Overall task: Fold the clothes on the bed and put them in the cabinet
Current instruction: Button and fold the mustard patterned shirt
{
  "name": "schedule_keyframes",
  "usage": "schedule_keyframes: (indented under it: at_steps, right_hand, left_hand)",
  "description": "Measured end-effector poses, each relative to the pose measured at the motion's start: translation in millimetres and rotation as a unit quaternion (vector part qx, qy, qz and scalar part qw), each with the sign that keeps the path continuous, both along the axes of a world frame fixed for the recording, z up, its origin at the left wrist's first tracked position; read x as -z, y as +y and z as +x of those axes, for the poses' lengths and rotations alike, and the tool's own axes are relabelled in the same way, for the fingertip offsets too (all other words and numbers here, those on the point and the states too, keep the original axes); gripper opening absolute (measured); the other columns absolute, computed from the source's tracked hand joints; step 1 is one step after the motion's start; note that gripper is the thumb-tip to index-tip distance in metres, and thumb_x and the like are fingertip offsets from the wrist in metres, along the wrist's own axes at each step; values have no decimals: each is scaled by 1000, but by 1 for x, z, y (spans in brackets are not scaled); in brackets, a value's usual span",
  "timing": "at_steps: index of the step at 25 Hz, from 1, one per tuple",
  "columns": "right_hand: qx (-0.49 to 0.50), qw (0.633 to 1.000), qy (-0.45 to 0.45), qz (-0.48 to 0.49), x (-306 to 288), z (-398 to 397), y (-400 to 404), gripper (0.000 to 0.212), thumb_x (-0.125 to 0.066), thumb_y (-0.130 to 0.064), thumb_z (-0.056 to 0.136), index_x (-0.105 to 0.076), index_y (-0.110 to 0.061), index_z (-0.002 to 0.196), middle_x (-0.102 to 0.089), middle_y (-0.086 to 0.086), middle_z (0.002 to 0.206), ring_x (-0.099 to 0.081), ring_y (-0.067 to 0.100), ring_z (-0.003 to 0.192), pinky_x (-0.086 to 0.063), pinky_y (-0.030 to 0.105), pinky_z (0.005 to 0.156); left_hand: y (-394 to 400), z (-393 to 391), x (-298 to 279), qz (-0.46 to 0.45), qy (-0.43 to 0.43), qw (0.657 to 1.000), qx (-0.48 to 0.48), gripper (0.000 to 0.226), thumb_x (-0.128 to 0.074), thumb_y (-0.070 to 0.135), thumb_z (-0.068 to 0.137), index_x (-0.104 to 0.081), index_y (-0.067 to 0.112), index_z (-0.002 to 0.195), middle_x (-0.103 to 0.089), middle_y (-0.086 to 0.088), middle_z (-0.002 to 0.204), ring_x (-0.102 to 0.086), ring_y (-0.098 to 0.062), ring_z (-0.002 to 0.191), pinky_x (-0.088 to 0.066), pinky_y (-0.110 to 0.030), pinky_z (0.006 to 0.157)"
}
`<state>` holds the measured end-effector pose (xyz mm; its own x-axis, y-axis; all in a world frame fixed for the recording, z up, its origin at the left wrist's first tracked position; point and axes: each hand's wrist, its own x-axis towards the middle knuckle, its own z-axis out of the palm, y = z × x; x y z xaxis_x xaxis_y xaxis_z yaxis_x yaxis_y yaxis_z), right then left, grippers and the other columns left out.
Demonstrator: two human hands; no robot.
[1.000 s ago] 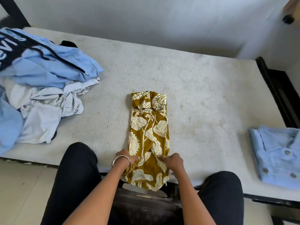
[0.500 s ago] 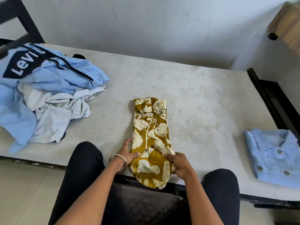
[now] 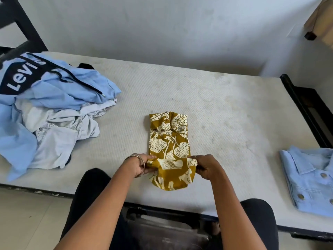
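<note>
Pile of unfolded clothes (image 3: 46,112) runs off the left edge; items underneath are buried, count unclear. Folded denim shirt (image 3: 311,179) is clipped at the right edge. Left hand (image 3: 142,164) and right hand (image 3: 207,166): fingertips tucked under the mustard print garment (image 3: 169,150), not visible. Wooden furniture (image 3: 322,24) is cropped at the upper right, type unclear.

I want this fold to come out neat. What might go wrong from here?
The left hand and right hand pinch only the edges of the yellow patterned garment, so the raised near end could sag or fold crooked. That end also lies close to the mattress edge and could slip off if released.
</note>
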<state>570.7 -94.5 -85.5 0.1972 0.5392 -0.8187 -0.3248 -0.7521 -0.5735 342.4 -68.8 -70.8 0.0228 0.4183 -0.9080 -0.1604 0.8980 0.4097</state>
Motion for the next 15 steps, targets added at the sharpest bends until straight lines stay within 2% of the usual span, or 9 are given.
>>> schedule_keyframes:
  at_steps: [2, 3, 5, 6, 7, 8, 10, 12, 15]
  right_hand:
    - [52, 996, 64, 27, -12, 3, 45, 16, -65, -1, 91, -64, 13, 99, -67, 22, 80, -67, 23, 57, -55, 30, 45]
    - [100, 987, 109, 55, -15, 5, 68, 18, -61, -9, 95, -60, 8, 98, -63, 21, 80, -65, 22, 58, -57, 30, 49]
    - [204, 961, 163, 96, -10, 9, 114, 24, -53, -24, 101, -49, -3, 111, -53, 24, 89, -64, 28, 73, -61, 36, 70]
    - [207, 966, 128, 89, -1, 10, 128, 30, -51, -28, 102, -45, -3, 117, -55, 27, 87, -66, 31, 76, -60, 43, 79]
    - [175, 981, 48, 64, 13, 10, 139, 34, -50, -31, 102, -45, 0, 114, -61, 28, 83, -68, 34, 76, -58, 47, 82]
    - [129, 988, -72, 32, 30, 9, 147, 39, -51, -33, 101, -51, 4, 111, -66, 25, 81, -70, 34, 77, -58, 48, 83]
    - [54, 960, -272, 44, 59, 4, 149, 35, -53, -32, 100, -64, 0, 108, -71, 16, 93, -69, 32, 90, -55, 44, 86]
    - [-25, 914, -385, 127, 81, -1, 146, 23, -59, -22, 96, -67, -6, 111, -69, 11, 106, -63, 29, 104, -49, 37, 85]
    - [-165, 825, -492, 223, 91, -3, 149, 33, -68, -20, 89, -64, -15, 121, -58, 8, 121, -45, 29, 118, -36, 40, 92]
  left_hand:
    - [41, 5, -8, -13, -78, 989, -127, 15, -54, -2, 94, -55, -10, 80, -57, -23, 83, -60, -36, 78, -55, -35, 43]
    - [66, 8, -9, 5, -115, 974, -196, 14, -50, -1, 96, -56, -10, 88, -56, -23, 90, -57, -40, 91, -58, -36, 53]
    - [113, 11, 1, 62, -119, 945, -298, 23, -45, 1, 99, -53, -6, 120, -53, -21, 116, -53, -40, 116, -58, -41, 78]
    - [128, 12, 8, 89, -99, 938, -321, 32, -43, 0, 99, -48, -3, 130, -51, -20, 127, -54, -38, 119, -57, -42, 84]
    - [140, 12, 20, 102, -80, 934, -334, 34, -43, -2, 98, -48, -2, 131, -54, -22, 123, -60, -38, 112, -58, -42, 82]
    - [148, 13, 32, 99, -48, 936, -334, 28, -47, -5, 95, -54, -3, 122, -60, -23, 106, -66, -36, 96, -60, -39, 76]
    - [151, 14, 60, 127, 111, 956, -241, 19, -61, -2, 83, -64, 4, 101, -68, -18, 79, -69, -30, 71, -59, -36, 65]
    - [149, 16, 88, 194, 267, 942, -64, 28, -74, 13, 77, -69, 15, 105, -72, -9, 94, -68, -26, 86, -56, -36, 83]
    - [152, 19, 105, 302, 325, 892, 92, 48, -80, 26, 76, -63, 16, 121, -68, -4, 109, -64, -21, 98, -52, -38, 92]
